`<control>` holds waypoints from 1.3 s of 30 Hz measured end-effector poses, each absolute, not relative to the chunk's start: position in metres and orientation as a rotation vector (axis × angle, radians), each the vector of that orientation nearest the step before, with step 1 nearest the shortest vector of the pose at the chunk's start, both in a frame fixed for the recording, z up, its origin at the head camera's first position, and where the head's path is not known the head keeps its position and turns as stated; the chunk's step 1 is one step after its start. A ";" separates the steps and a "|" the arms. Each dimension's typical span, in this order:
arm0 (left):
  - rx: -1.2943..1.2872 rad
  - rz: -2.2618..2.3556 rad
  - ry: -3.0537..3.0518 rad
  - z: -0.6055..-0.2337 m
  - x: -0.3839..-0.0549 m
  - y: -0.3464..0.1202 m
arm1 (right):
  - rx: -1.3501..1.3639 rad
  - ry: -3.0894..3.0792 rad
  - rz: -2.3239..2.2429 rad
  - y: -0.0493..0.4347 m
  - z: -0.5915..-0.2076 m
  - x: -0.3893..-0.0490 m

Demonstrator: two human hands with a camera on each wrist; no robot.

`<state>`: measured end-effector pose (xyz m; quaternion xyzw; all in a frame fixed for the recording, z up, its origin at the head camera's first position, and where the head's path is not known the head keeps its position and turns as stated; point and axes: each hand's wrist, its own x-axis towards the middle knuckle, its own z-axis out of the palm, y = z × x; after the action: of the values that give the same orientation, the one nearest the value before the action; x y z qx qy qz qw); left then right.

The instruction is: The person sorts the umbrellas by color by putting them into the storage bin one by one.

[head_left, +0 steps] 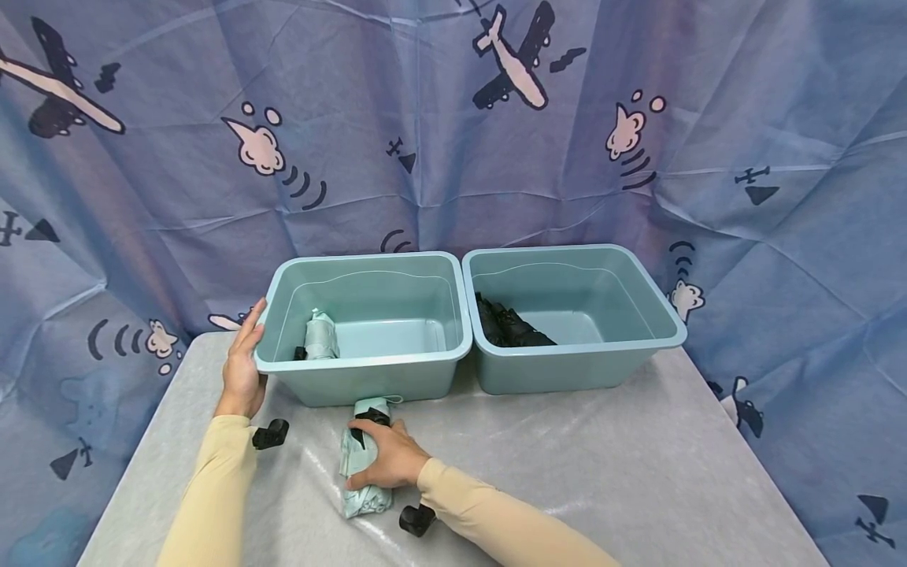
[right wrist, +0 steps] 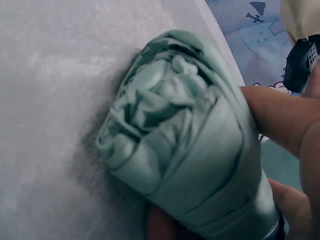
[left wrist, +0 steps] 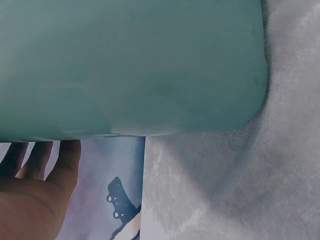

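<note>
My right hand (head_left: 393, 457) grips a folded mint-green umbrella (head_left: 367, 500) lying on the table in front of the left bin. The umbrella has a dark band near its far end and a thin loop at its tip. Up close in the right wrist view, the bunched fabric end of the umbrella (right wrist: 170, 125) shows, with thumb and fingers around its sides. My left hand (head_left: 244, 374) rests against the left end of the left green bin (head_left: 361, 382), its fingers straight along the outside near the rim. In the left wrist view the bin's wall (left wrist: 150, 65) hides the fingertips.
Inside the left bin, a light green folded umbrella (head_left: 322, 335) lies at the left. A matching right bin (head_left: 560, 374) stands beside it, holding black folded umbrellas (head_left: 517, 327). Both stand on a grey-covered table (head_left: 638, 472), with a blue patterned curtain (head_left: 439, 142) behind.
</note>
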<state>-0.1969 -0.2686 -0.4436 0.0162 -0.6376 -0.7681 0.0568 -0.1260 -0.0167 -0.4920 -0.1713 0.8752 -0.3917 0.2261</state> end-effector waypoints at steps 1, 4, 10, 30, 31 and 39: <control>0.050 -2.333 -1.928 -0.444 -0.197 -0.268 | -0.466 2.400 -1.107 -0.016 -0.493 -0.126; 0.051 -2.339 -1.917 -0.443 -0.197 -0.268 | -0.438 2.350 -1.206 -0.012 -0.494 -0.127; 0.052 -2.331 -1.929 -0.443 -0.197 -0.268 | -0.446 2.246 -1.410 -0.004 -0.492 -0.126; 0.057 -2.321 -1.956 -0.444 -0.197 -0.270 | -0.632 1.695 -1.811 0.029 -0.441 -0.115; 0.058 -2.320 -1.955 -0.444 -0.197 -0.270 | -0.647 1.686 -1.809 0.030 -0.437 -0.114; 0.052 -2.327 -1.943 -0.444 -0.197 -0.270 | -0.764 1.653 -1.803 0.033 -0.408 -0.116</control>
<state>-0.1970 -0.2698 -0.4444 0.0173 -0.6399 -0.7663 0.0548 -0.1159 0.0334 -0.4076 -0.2859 0.6182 -0.6743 0.2854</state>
